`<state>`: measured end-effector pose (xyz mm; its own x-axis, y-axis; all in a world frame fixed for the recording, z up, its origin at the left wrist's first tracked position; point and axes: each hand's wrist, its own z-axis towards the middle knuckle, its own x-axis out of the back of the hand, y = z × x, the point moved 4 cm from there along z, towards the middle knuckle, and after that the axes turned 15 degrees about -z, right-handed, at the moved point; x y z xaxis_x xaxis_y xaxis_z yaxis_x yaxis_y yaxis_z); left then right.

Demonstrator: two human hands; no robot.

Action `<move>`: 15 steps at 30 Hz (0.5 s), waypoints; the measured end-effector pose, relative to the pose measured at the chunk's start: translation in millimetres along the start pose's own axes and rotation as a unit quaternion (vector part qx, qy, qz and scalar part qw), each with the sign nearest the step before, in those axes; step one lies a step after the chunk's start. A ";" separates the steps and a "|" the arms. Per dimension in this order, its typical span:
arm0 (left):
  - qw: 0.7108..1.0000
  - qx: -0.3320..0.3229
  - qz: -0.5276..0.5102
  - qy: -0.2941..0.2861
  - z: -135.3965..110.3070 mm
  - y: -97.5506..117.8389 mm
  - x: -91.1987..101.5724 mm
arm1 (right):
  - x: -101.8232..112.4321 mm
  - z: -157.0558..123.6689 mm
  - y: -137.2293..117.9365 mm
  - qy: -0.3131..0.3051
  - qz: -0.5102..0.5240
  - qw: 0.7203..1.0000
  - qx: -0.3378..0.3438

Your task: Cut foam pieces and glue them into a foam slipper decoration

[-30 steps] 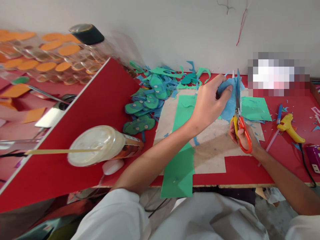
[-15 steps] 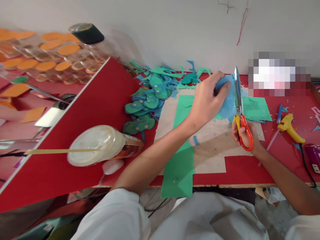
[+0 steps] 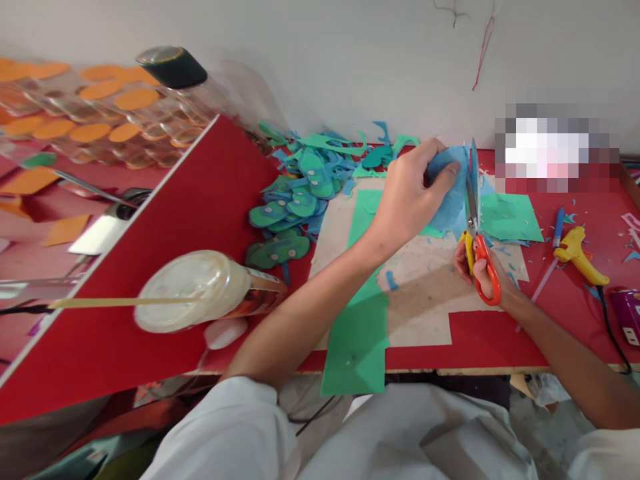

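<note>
My left hand (image 3: 413,190) pinches a blue foam sheet (image 3: 450,207) between thumb and fingers, holding it up over the table. In my right hand (image 3: 487,270) is a pair of scissors (image 3: 473,212) with one yellow and one orange-red handle loop. The blades point up, parted a little, with the right-hand edge of the blue sheet at them. Beneath lies a beige board (image 3: 420,320) strewn with small blue scraps. A long green foam strip (image 3: 357,333) crosses its left part and overhangs the table's front edge. Right of the scissors lies a green foam piece (image 3: 513,217).
Left of the board are piled green and blue slipper-shaped cutouts (image 3: 300,200) and offcuts. A lidded plastic cup (image 3: 185,290) stands by the red partition (image 3: 150,267). At right lie a yellow glue gun (image 3: 583,257), a blue pen (image 3: 559,227) and a purple box (image 3: 627,313).
The scissors have shifted slightly left and their blades have parted a little. My left hand and the blue sheet have moved slightly left.
</note>
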<state>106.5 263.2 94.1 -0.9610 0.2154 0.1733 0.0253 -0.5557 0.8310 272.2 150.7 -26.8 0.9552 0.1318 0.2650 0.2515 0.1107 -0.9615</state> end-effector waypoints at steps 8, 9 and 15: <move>0.999 0.025 0.002 -0.021 -5.2 1.8 -5.9 | 2.6 1.7 0.2 0.005 -0.001 1.000 -0.013; 0.999 0.026 0.002 -0.022 -5.4 2.1 -6.1 | 2.4 1.7 1.2 0.006 -0.001 1.000 -0.016; 0.999 0.025 0.004 -0.020 -4.9 3.2 -5.4 | 3.7 0.4 6.4 0.022 0.002 0.999 -0.033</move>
<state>110.5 256.3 93.3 -0.9488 0.2445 0.1999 0.0469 -0.5167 0.8549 277.3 152.3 -31.9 0.9616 0.0885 0.2597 0.2565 0.0457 -0.9655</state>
